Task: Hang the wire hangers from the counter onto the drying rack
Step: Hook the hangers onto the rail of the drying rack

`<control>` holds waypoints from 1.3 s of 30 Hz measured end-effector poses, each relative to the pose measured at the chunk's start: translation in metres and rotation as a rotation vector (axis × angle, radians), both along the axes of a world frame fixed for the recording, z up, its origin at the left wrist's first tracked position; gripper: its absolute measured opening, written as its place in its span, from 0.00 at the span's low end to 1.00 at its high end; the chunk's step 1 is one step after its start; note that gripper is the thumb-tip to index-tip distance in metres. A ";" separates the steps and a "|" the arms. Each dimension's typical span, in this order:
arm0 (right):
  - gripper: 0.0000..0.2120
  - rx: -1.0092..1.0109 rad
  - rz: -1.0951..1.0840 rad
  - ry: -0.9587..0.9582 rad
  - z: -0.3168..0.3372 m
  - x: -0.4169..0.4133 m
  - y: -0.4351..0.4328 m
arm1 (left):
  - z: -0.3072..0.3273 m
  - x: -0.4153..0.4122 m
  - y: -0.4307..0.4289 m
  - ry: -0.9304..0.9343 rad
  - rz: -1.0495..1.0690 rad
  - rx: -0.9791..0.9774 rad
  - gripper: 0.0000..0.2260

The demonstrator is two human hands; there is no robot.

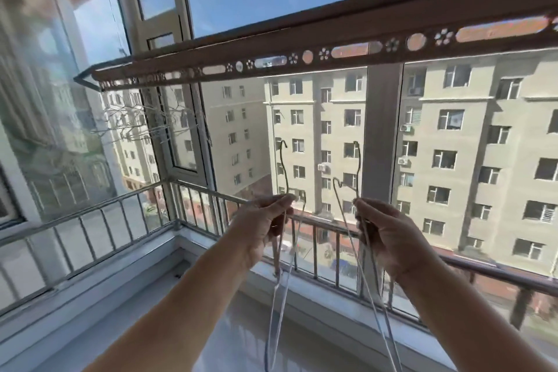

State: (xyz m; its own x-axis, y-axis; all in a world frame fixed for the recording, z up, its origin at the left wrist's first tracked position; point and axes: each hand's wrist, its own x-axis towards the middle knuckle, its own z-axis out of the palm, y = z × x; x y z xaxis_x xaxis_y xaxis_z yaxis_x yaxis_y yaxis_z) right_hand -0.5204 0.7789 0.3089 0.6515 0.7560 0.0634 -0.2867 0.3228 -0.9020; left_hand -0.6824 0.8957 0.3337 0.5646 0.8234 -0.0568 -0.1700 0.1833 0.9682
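My left hand [265, 222] and right hand [391, 234] gripped thin grey wire hangers [358, 166], whose hooks could miss the brown perforated drying rack [302, 50].

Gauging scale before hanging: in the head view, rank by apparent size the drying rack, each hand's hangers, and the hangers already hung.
1. drying rack, spanning the frame.
2. left-hand hangers and right-hand hangers: alike, no ranking.
3. hung hangers: smallest, but farther away, so true size is unsure.

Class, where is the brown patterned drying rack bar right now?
The brown patterned drying rack bar spans the head view's upper part, above the left hand and right hand, which hold thin wire hangers.
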 end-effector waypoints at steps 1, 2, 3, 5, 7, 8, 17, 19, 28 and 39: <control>0.02 0.012 0.012 -0.011 0.006 -0.004 0.014 | 0.005 -0.003 0.013 -0.011 0.014 0.007 0.08; 0.02 0.023 0.024 -0.021 0.011 -0.007 0.029 | 0.010 -0.006 0.026 -0.022 0.027 0.015 0.07; 0.02 0.034 0.035 -0.028 0.015 -0.009 0.044 | 0.015 -0.008 0.039 -0.031 0.037 0.024 0.07; 0.02 0.056 0.055 -0.030 0.022 -0.012 0.076 | 0.023 -0.012 0.064 -0.036 0.061 0.047 0.08; 0.02 0.084 0.080 -0.031 0.028 -0.013 0.110 | 0.031 -0.015 0.091 -0.038 0.084 0.067 0.08; 0.02 0.091 0.095 -0.035 0.031 -0.013 0.126 | 0.034 -0.016 0.105 -0.038 0.092 0.079 0.08; 0.02 0.117 0.233 -0.049 0.061 -0.016 0.252 | 0.061 -0.020 0.214 -0.086 0.213 0.118 0.07; 0.03 0.123 0.238 -0.072 0.068 -0.017 0.275 | 0.067 -0.019 0.234 -0.095 0.236 0.129 0.05; 0.04 0.174 0.186 -0.169 0.102 -0.027 0.349 | 0.101 -0.011 0.312 -0.155 0.171 0.208 0.07; 0.04 0.169 -0.039 -0.180 0.126 -0.030 0.401 | 0.126 -0.003 0.392 -0.179 0.032 0.194 0.09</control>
